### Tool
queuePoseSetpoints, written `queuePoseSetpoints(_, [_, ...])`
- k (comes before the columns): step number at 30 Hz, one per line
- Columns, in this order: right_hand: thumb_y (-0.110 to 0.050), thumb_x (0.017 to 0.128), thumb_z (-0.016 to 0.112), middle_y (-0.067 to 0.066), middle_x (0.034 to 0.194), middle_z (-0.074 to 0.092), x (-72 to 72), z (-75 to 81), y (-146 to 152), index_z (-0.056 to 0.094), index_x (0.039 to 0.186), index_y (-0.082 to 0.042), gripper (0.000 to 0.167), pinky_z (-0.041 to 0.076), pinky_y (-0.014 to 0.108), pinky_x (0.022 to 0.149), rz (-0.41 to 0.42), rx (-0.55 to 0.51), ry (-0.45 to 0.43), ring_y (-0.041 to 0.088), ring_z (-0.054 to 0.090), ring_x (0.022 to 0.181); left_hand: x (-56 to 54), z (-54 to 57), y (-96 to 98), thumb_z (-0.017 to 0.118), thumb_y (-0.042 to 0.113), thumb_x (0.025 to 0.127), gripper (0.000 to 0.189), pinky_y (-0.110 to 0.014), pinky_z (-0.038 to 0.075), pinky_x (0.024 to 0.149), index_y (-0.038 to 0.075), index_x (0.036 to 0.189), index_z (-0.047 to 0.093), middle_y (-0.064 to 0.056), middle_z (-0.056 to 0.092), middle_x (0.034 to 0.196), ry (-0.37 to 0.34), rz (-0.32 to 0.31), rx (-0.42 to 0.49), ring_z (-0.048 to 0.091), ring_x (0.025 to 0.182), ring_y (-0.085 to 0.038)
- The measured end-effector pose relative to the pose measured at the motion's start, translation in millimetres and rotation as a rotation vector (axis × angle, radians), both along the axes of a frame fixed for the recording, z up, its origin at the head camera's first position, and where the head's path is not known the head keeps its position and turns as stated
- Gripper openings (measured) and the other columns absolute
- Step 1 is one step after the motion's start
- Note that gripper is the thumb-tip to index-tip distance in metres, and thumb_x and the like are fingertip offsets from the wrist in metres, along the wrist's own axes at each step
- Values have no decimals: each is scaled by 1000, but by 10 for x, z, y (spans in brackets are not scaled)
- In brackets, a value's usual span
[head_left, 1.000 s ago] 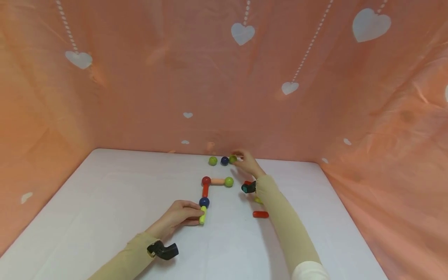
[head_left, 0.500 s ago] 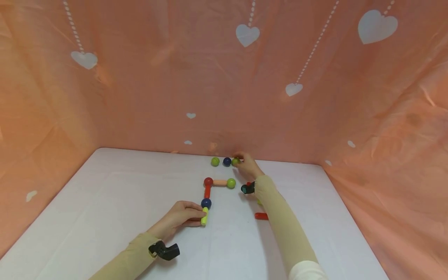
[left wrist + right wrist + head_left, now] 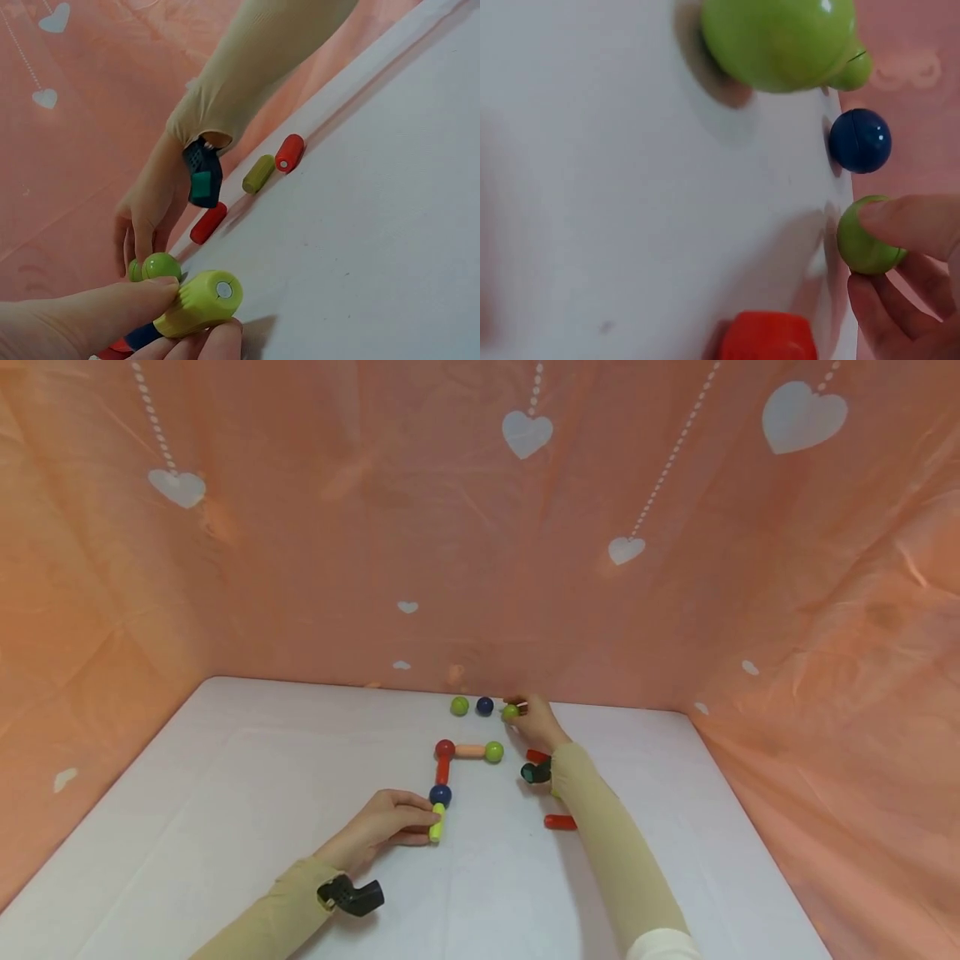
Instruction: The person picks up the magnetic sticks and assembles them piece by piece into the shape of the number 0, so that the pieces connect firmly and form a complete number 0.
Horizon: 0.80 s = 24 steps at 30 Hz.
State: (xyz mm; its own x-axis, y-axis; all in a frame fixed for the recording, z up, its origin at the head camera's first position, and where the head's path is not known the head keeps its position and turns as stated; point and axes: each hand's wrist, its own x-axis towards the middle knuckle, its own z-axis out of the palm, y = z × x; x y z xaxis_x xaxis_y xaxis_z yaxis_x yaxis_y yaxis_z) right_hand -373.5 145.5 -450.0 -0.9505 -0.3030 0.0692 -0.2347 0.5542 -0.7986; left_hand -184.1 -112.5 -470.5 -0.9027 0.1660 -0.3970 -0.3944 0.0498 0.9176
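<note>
Between thumb and fingers, my left hand pinches a yellow-green magnetic rod whose far end meets a blue ball. From that ball a red rod runs back to a red ball. A peach rod joins the red ball to a green ball on its right. Near the table's back edge, my right hand grips another green ball with thumb and fingers. Left of that hand are a loose blue ball and a loose green ball.
Beneath and beside the right forearm lie a red rod, a yellow-green rod and another red rod. The white table ends at an orange curtain printed with hearts.
My right hand has drawn its green ball away from the loose blue ball, slightly right and toward me. The left hand keeps its pinch on the yellow-green rod in the same place.
</note>
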Motion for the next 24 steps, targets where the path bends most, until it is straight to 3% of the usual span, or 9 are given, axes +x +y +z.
queuePoseSetpoints(5, [-2,88,65,11,120,58,115,28,71,60,122,0,34,48,37,93,-13,-19,28,28,57,109,5,11,1,81,19,77,48,-33,56,75,-7,112,61,-16,64,100,-10,4,-19,67,81,-21])
queuePoseSetpoints(10, [-8,87,71,12,118,61,310,156,126,62,119,1,34,49,38,93,-8,-88,63,29,60,107,2,16,16,82,18,77,48,-33,56,75,-8,112,61,-16,64,100,-8,7,-18,67,81,-21])
queuePoseSetpoints(16, [-13,85,73,10,119,61,621,272,118,61,120,0,39,53,38,84,97,-195,-28,27,62,104,3,22,25,81,17,77,47,-33,56,74,-8,111,62,-17,64,100,-6,15,-20,67,81,-21])
queuePoseSetpoints(24, [-18,87,72,6,120,61,1057,240,10,62,121,-5,38,52,35,87,206,-209,-125,22,63,101,-6,21,65,80,14,78,40,-33,57,71,-6,108,64,-15,66,96,-9,29,-40,68,78,-21])
